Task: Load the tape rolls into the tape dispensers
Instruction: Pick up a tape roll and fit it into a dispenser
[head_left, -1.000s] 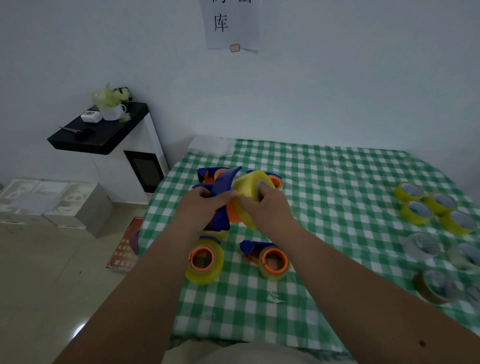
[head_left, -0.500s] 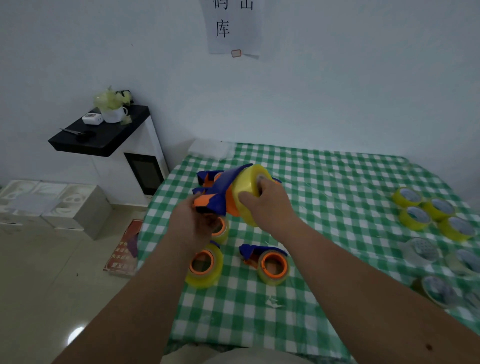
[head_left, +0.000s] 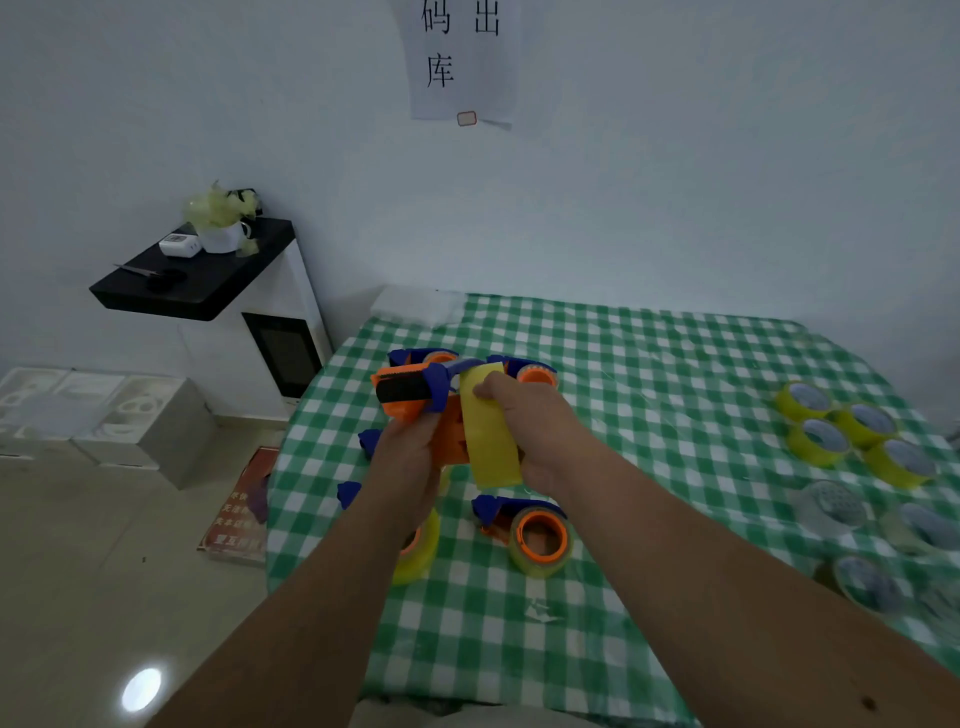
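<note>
Held above the near-left part of the checked table (head_left: 675, 395), the orange-and-blue tape dispenser (head_left: 415, 397) sits in the left hand (head_left: 410, 467), fingers wrapped round its body. The right hand (head_left: 540, 431) grips the yellow tape roll (head_left: 488, 431) edge-on against the dispenser's side; whether it is seated on the hub seems unclear. The roll looks light, stiff and smooth-faced, so it is best held across its flat sides, clear of the sticky end. Spare rolls (head_left: 821, 431) wait far right
</note>
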